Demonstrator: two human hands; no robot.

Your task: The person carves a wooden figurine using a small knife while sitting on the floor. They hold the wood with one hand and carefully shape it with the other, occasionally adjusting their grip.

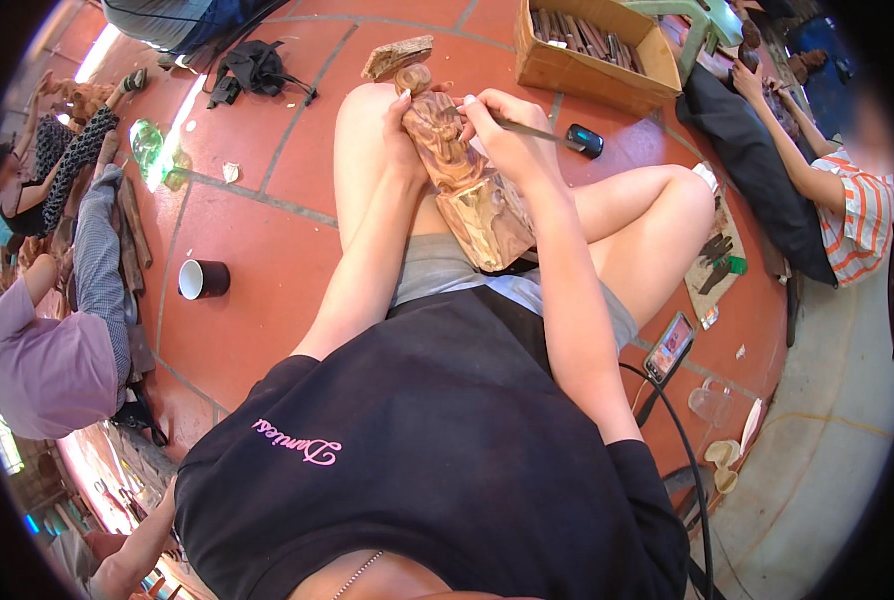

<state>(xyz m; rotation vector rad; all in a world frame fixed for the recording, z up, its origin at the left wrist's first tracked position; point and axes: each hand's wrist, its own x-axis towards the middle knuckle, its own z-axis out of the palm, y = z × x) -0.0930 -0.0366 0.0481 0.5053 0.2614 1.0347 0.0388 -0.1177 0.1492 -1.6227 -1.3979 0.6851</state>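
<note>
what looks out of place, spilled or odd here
Mostly untidiness: a crumpled black bundle lies heaped on the tiled floor, and a small pale scrap nearby looks like litter. The carved figure tilts, but the left hand holds it. No spill stands out.

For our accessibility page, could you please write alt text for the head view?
A seated person's left hand grips a carved wooden figurine; the right hand holds a slim tool at its side. A black cup and cardboard box are on red floor tiles.

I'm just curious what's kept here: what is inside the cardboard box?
Inside the cardboard box are many slim, brownish stick-like pieces, lying roughly side by side. Whatever lies beneath them is covered and cannot be seen.
</note>
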